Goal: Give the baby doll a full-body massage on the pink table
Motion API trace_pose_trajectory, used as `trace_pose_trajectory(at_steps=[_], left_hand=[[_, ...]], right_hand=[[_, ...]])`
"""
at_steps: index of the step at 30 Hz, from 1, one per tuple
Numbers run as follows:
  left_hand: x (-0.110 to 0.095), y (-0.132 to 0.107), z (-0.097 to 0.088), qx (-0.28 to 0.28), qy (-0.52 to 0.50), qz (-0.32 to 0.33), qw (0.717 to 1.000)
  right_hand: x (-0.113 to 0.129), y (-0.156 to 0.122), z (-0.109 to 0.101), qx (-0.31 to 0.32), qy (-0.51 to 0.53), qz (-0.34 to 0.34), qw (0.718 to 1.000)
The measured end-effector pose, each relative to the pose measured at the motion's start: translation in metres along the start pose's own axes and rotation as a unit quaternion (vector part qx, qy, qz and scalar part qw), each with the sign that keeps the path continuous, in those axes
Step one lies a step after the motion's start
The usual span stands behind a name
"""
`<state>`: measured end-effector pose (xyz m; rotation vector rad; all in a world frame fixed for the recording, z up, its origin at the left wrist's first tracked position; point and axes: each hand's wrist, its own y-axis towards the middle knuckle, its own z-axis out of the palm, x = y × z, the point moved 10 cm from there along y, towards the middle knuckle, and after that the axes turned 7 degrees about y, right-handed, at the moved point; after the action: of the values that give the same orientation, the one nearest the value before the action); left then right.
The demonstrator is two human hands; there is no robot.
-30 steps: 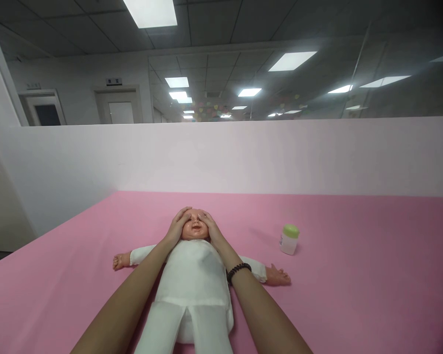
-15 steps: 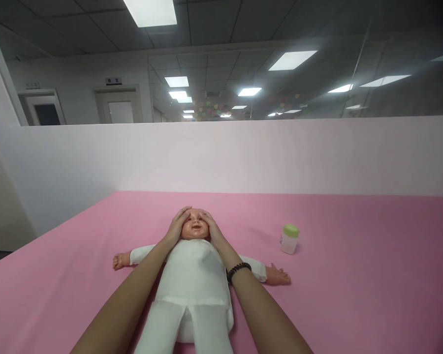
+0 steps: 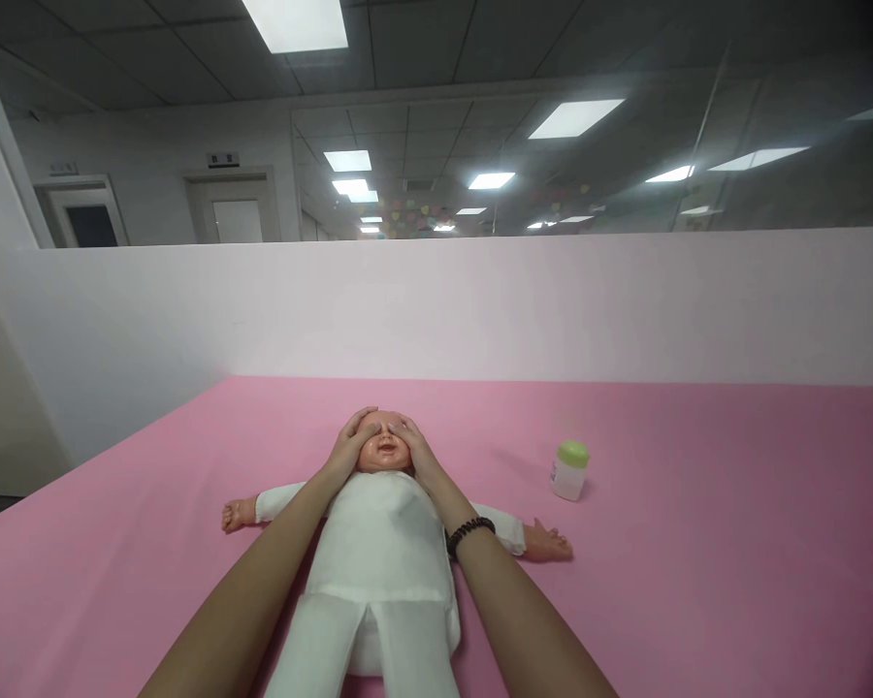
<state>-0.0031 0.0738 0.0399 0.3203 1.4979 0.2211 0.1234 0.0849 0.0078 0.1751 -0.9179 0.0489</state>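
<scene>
My left hand (image 3: 350, 447) and right hand (image 3: 416, 448) lay cupped on either side of the baby doll's head (image 3: 385, 450), just below the middle of the frame, fingers spread and curved over its brow and eyes rather than clamped shut. The doll (image 3: 384, 543) lay on its back in white clothes on the pink table (image 3: 698, 562), arms flung out. I judged that pressing unevenly could have rolled the head sideways or slid the light doll along the smooth surface. The small green-capped jar (image 3: 570, 470) stood well apart, right of centre; only a wide elbow swing might have toppled it.
</scene>
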Motion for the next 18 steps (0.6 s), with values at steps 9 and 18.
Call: trace_pose_trajectory(at_steps=[9, 18], left_hand=[[0.005, 0.008, -0.005, -0.028, -0.021, -0.002, 0.999], [0.001, -0.009, 0.003, 0.027, -0.025, 0.003, 0.999]], right_hand=[[-0.004, 0.006, -0.001, -0.007, 0.038, 0.003, 0.999], [0.012, -0.025, 0.010, 0.098, 0.030, 0.116, 0.988]])
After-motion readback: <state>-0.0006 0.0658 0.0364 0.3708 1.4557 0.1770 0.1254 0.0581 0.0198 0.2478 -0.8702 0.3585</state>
